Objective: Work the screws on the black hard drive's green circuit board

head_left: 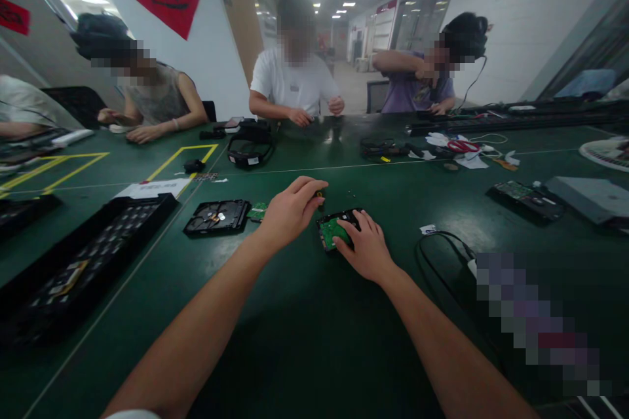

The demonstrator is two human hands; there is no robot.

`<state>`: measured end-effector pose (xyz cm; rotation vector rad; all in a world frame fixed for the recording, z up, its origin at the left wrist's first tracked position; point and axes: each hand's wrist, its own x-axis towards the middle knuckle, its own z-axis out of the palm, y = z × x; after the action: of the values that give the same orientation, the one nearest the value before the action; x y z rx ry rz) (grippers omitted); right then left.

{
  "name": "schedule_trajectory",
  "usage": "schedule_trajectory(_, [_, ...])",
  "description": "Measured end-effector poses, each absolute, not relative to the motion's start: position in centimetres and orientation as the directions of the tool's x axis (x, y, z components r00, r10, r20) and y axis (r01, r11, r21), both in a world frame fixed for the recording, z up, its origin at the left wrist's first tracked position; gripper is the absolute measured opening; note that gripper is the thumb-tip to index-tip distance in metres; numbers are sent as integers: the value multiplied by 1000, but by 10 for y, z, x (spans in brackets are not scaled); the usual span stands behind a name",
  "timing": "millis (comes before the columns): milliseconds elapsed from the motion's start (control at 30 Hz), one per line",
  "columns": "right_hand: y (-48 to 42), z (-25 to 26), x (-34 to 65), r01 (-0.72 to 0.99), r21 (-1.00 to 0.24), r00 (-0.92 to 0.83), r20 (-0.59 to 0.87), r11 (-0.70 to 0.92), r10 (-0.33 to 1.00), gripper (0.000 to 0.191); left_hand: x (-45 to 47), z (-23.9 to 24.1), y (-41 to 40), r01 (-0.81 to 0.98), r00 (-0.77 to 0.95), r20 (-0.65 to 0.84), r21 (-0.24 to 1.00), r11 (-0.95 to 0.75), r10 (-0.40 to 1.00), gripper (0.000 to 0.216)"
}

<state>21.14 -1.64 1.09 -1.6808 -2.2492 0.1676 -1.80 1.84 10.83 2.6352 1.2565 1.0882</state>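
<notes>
A small hard drive (332,230) with a green circuit board facing up lies on the dark green table (314,314). My right hand (364,247) rests on it, fingers curled over its right side, holding it down. My left hand (289,209) hovers just left of the drive, fingers bent around a small dark tool (319,195) with a yellow mark, of which only the tip shows. A second, opened black drive (217,217) lies further left, with a small green board (257,211) beside it.
A long black tray (73,262) lies at the left. A black cable (442,255) loops to the right. More boards (523,198) and a grey box (590,196) lie at far right. Three people sit working across the table; a headset (249,147) lies mid-table.
</notes>
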Motion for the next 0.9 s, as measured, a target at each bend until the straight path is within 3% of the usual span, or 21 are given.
schedule_trajectory(300, [-16, 12, 211, 913, -283, -252, 172, 293, 952, 59, -17, 109, 20, 615, 487, 572, 311, -724, 659, 43])
schedule_trajectory(600, [-16, 12, 211, 912, -282, -255, 175, 297, 951, 57, -23, 99, 27, 689, 400, 642, 260, -676, 654, 34])
schedule_trajectory(900, [-16, 13, 211, 915, -264, -258, 196, 304, 946, 55, -21, 105, 25, 576, 362, 592, 465, -672, 720, 31])
